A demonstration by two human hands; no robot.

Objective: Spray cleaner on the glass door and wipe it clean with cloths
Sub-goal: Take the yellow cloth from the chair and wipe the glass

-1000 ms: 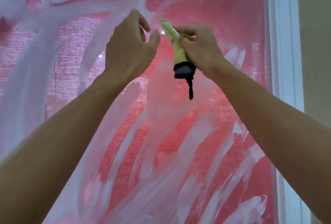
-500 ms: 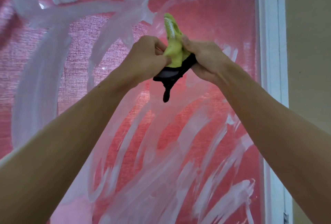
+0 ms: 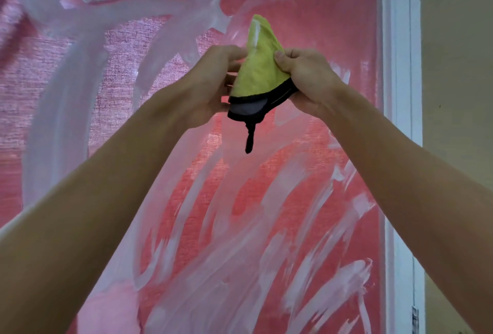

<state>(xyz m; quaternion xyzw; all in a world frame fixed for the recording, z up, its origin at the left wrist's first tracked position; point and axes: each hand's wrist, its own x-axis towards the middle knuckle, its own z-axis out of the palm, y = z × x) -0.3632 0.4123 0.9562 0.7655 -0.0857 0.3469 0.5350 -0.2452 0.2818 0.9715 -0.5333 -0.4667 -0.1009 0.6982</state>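
Both hands up at the glass door [image 3: 306, 200]. My left hand [image 3: 210, 85] and right hand [image 3: 306, 77] each pinch an edge of the cloth [image 3: 257, 72], held between them just off the pane.

Risks: thick foam streaks [image 3: 170, 40] may dry to haze before I wipe; a loose pinch could drop the cloth; its dangling black loop [image 3: 249, 137] could drag through wet foam.

Cloth: yellow-green, fuzzy, folded to a peak, black trim. Glass slick, red weave behind. White frame [image 3: 400, 93] at right.

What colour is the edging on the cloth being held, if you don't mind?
Black edging on a yellow-green cloth, seen in the head view.
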